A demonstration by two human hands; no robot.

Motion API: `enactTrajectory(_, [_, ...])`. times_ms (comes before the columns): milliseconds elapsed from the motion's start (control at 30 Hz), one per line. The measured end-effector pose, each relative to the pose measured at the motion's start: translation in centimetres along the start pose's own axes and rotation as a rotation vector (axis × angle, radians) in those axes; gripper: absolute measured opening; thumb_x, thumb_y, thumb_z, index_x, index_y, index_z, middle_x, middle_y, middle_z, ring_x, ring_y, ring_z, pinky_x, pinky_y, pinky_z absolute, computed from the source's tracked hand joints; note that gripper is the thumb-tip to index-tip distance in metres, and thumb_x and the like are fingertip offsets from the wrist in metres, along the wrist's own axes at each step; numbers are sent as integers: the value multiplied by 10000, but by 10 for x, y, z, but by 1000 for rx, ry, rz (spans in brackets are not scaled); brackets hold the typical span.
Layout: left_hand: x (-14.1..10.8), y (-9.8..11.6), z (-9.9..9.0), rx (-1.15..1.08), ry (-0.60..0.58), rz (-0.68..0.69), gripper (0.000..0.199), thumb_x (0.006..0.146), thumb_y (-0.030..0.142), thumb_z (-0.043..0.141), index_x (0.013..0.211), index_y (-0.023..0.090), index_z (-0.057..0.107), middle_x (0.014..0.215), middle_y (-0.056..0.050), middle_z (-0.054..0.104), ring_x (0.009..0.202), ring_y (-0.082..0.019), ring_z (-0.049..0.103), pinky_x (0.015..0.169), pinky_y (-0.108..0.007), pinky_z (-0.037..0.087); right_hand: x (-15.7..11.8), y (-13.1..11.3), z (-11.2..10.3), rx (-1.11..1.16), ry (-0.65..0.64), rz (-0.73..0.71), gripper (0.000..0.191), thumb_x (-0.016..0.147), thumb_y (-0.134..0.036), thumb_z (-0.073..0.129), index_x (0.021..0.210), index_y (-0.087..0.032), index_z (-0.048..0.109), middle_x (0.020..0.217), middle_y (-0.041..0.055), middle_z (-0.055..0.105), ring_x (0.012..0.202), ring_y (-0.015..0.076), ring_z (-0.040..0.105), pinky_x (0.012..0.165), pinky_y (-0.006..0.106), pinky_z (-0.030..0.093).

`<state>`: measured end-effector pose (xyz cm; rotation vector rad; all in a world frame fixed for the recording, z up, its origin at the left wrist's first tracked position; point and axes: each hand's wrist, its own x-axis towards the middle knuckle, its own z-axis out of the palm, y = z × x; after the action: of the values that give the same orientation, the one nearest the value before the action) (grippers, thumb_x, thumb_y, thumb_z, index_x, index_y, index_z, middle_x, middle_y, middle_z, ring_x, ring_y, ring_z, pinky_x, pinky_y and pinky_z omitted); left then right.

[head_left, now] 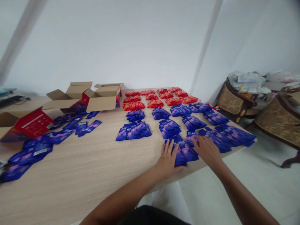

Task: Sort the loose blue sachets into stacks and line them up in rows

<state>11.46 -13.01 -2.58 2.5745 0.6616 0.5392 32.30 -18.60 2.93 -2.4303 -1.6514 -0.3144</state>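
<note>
My left hand (167,161) lies with its fingers spread along the left side of a fanned pile of purple packets (184,151) near the table's front edge. Just right of that pile, my right hand (208,151) has its fingers curled down on a single purple packet (191,134), pinching its right side. The fingertips partly cover that packet. Close by on the right lies a wide row of overlapping purple packets (234,134). Behind my hands sit more small purple piles, among them one pile (170,128) straight ahead and another (134,130) to the left.
Several piles of red packets (133,106) stand in rows farther back. Loose purple packets (58,136) are scattered at left, beside open cardboard boxes (103,101) and a tipped red box (32,125). Past the table's right edge are patterned chairs (231,97) with plastic bags (246,79).
</note>
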Motion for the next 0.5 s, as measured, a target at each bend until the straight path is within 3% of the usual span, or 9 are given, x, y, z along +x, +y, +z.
enactTrajectory(67, [-1, 1, 0, -2, 1, 17, 968, 734, 677, 547, 1467, 182, 153, 1537, -192, 87, 1416, -347, -17, 1107, -600, 66, 18, 13, -2, -21, 3, -21, 392, 927, -373, 356, 1163, -134, 558, 1053, 165, 657, 1019, 286, 599, 893, 377, 415])
enactTrajectory(233, [-3, 2, -1, 14, -3, 8, 917, 760, 685, 499, 1460, 181, 185, 1535, -188, 110, 1419, -334, 4, 1115, -579, 101, 54, 20, 9, -135, -178, -4, 464, 845, -479, 505, 1033, -65, 601, 1020, 230, 657, 1038, 341, 595, 871, 394, 419])
enactTrajectory(367, [-3, 4, -4, 14, -8, 21, 913, 765, 696, 477, 1456, 172, 191, 1529, -192, 139, 1420, -331, 21, 1116, -582, 98, 66, 10, 21, -159, -272, 72, 679, 746, -592, 575, 1067, 6, 583, 1014, 288, 644, 1034, 367, 606, 850, 404, 434])
enactTrajectory(500, [-4, 6, -8, 13, -27, 26, 918, 771, 676, 494, 1456, 148, 186, 1524, -205, 147, 1418, -336, 31, 1119, -576, 90, 73, 13, 32, -166, -285, 72, 678, 735, -559, 595, 1072, 30, 595, 1007, 301, 648, 1009, 380, 619, 827, 411, 451])
